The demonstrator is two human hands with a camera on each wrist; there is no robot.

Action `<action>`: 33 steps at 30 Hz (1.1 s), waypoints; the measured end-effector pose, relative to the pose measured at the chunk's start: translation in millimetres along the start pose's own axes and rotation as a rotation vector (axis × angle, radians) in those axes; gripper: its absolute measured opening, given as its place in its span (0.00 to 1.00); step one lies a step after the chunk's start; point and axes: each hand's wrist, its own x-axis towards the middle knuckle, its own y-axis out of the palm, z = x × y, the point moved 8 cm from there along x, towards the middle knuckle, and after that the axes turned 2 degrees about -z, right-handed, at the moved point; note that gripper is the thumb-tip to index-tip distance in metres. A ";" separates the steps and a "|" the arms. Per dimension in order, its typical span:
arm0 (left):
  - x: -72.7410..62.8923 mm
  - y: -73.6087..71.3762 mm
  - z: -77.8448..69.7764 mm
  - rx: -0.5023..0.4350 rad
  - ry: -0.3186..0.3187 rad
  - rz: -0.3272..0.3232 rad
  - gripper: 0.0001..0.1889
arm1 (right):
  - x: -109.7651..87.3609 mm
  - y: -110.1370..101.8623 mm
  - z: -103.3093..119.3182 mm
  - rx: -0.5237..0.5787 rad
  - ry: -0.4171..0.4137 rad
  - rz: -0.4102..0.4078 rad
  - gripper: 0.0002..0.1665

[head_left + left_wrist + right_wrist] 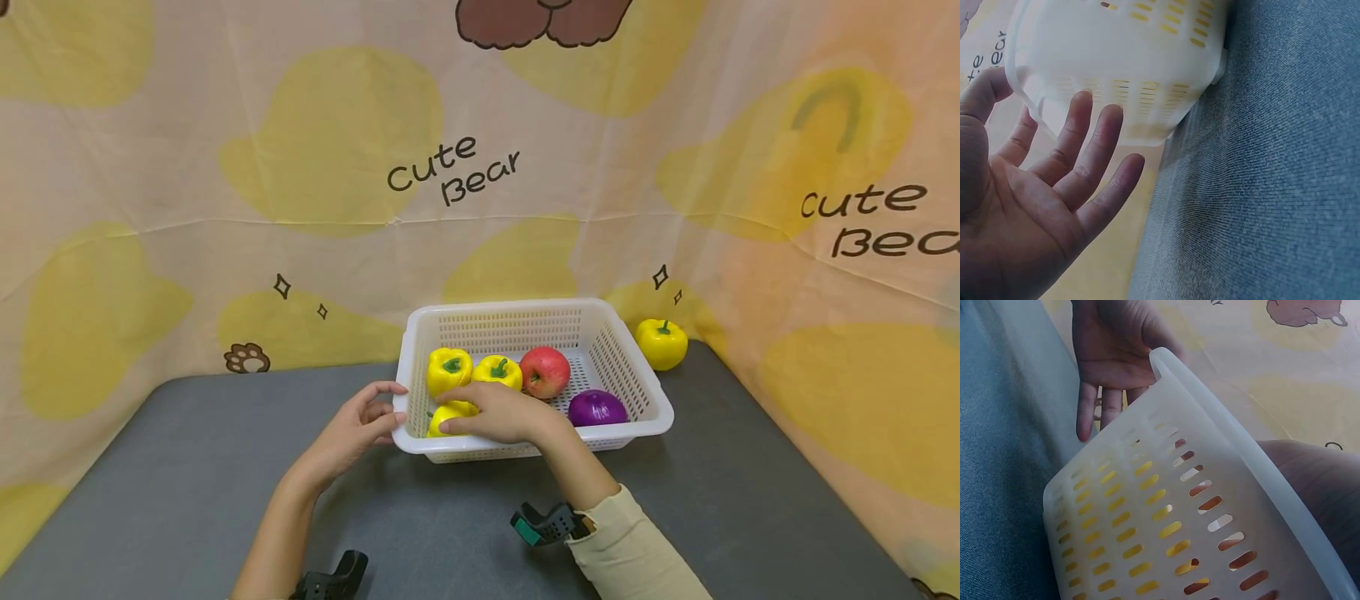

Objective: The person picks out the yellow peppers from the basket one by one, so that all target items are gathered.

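A white perforated plastic basket stands on the grey tabletop. At its left end my left hand touches the rim with thumb and fingertip, the other fingers spread outside the wall in the left wrist view. My right hand reaches over the front rim and grips a yellow bell pepper in the front left corner, thumb and fingers on either side. Behind it sit another yellow bell pepper and a third pepper. A red apple lies beside them, with a shiny purple onion at the front right.
Outside the basket's right end, a yellow bell pepper stands at the back of the grey tabletop. A printed cloth hangs behind the table and along its sides.
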 end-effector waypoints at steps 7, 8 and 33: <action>0.5 -0.7 0.3 0.016 -0.010 -0.012 0.25 | 1.1 -5.0 1.0 -0.020 0.006 -0.050 0.31; 0.6 -0.7 0.1 0.017 -0.010 -0.012 0.25 | 1.3 -5.6 0.7 -0.010 0.012 -0.057 0.30; -0.1 -1.1 -0.3 0.031 -0.011 -0.027 0.25 | -1.6 -19.3 2.3 0.010 0.043 -0.231 0.37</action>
